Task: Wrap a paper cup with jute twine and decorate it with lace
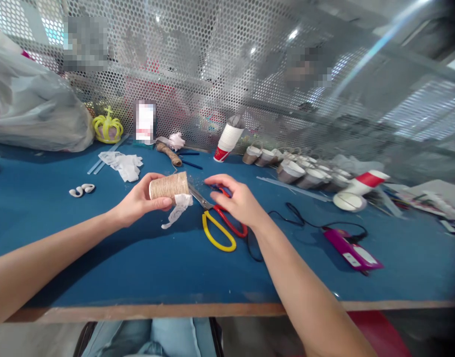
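Our left hand [143,194] squeezes the string-wrapped cup [169,186], just left of the scissors [206,203]. Our right hand [238,199] is over the scissors' handles; we can't tell if it grips them. We seem to be trimming the cup; next needs steady holding.

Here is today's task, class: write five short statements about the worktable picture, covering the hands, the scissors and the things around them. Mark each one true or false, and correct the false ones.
1. The left hand holds a twine-wrapped cylinder. True.
2. A purple device lies to the right of the scissors. True.
3. Both handles of the scissors are yellow. False: one is yellow, the other red.
4. A yellow crown-shaped piece stands beside a plastic bag. True.
5. Nothing hangs from the twine-wrapped cylinder. False: a white strip hangs from it.
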Demonstrator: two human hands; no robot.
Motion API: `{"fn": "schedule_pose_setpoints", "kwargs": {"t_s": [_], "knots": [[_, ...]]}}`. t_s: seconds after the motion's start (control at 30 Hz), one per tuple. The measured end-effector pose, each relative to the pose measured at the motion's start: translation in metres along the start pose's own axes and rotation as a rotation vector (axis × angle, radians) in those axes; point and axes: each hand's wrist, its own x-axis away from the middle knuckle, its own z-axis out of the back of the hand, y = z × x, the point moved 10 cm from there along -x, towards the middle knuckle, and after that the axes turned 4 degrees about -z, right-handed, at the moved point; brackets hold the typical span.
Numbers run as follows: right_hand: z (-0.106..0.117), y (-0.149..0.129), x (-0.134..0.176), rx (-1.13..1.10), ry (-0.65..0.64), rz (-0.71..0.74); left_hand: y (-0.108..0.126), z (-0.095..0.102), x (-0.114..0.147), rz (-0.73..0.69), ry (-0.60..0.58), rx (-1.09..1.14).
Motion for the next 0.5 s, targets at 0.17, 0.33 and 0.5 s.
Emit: {"fn": "schedule_pose_setpoints", "kwargs": {"t_s": [0.17, 0.33, 0.5], "knots": [[-0.004, -0.078, 0.023, -0.188, 0.019, 0.394, -0.003, 0.0, 0.001, 0.035, 0.021, 0.084], [-0.014, -0.081, 0.018, -0.206, 0.034, 0.37, -0.007, -0.006, 0.002, 0.075, -0.021, 0.148], [-0.016, -0.078, 0.019, -0.268, -0.04, 0.345, -0.012, -0.007, 0.004, 0.121, -0.034, 0.208]]}}
